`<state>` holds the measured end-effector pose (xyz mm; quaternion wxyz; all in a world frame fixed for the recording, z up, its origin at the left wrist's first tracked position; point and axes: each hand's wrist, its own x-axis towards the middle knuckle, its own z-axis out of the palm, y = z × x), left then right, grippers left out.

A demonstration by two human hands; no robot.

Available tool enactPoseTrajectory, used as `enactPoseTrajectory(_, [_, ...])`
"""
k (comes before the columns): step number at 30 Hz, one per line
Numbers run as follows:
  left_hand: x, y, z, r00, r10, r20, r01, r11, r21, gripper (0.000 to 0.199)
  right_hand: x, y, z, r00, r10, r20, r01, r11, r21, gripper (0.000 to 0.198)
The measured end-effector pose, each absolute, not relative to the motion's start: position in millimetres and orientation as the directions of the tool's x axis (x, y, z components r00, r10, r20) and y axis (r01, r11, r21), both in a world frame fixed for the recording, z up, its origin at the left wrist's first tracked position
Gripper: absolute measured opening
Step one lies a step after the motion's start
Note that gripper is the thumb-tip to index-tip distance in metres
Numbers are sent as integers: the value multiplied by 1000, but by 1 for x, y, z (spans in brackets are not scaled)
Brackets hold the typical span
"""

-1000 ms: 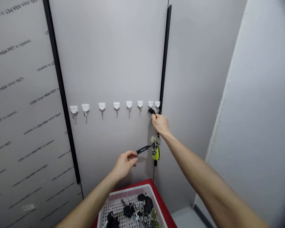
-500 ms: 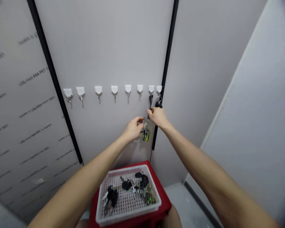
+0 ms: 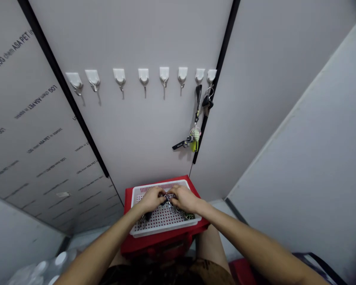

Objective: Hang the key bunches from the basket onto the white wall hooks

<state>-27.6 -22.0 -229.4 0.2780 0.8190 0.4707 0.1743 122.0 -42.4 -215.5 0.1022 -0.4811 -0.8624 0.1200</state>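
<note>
Over the white perforated basket (image 3: 154, 231), my left hand (image 3: 152, 199) and my right hand (image 3: 184, 198) meet at a bunch of keys (image 3: 167, 201), fingers closed on it from either side. Which part each hand pinches is partly hidden. Dark keys (image 3: 146, 217) lie by my left wrist, and a green-and-metal keychain (image 3: 188, 215) rests below my right hand. On the wall, a black strap (image 3: 198, 95) with a yellow-green charm (image 3: 195, 145) and a black tag hangs from one hook. Another key ring with black keys (image 3: 207, 102) hangs from the rightmost hook.
A row of white adhesive hooks (image 3: 143, 74) runs across the grey panel, between black strips (image 3: 229, 31). The basket stands on a red stool-like support (image 3: 148, 247) before my knees. Clear bottles with white caps (image 3: 61, 258) stand at lower left.
Both hands have come down from the wall into the basket and closed on keys there. The strap with the yellow-green charm has been let go and hangs on its hook. The view has tilted downward.
</note>
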Motion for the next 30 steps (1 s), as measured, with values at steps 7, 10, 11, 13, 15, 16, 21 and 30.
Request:
enactPoseTrajectory(7, [-32, -22, -229, 415, 909, 33, 647, -320, 692, 11, 111, -43, -221, -453, 878, 157, 801, 478, -362, 27])
enactPoseTrajectory(10, [-34, -17, -221, 301, 954, 7, 500, -164, 850, 15, 115, -45, -220, -445, 864, 236, 735, 503, -454, 30])
enactPoseTrajectory(11, [-35, -16, -218, 263, 965, -3, 432, -115, 895, 15, 116, -46, -220, -446, 861, 244, 710, 507, -490, 33])
enactPoseTrajectory(13, [-35, -12, -211, 214, 976, -34, 274, -26, 961, 15, 117, -47, -220, -433, 865, 253, 665, 497, -558, 42])
enactPoseTrajectory(15, [-34, -11, -204, 200, 977, -73, 120, 50, 992, 16, 116, -47, -218, -401, 875, 271, 637, 479, -604, 50])
enactPoseTrajectory(16, [-33, -11, -200, 200, 976, -89, 59, 78, 995, 17, 114, -47, -216, -388, 876, 287, 625, 479, -617, 52])
enactPoseTrajectory(21, [-29, -13, -179, 205, 976, -67, -86, 86, 993, 19, 100, -43, -197, -308, 877, 369, 522, 480, -704, 40])
enactPoseTrajectory(30, [-32, -8, -136, 263, 964, 48, -23, -43, 999, 20, 115, -23, -128, -183, 931, 315, 344, 361, -867, 11])
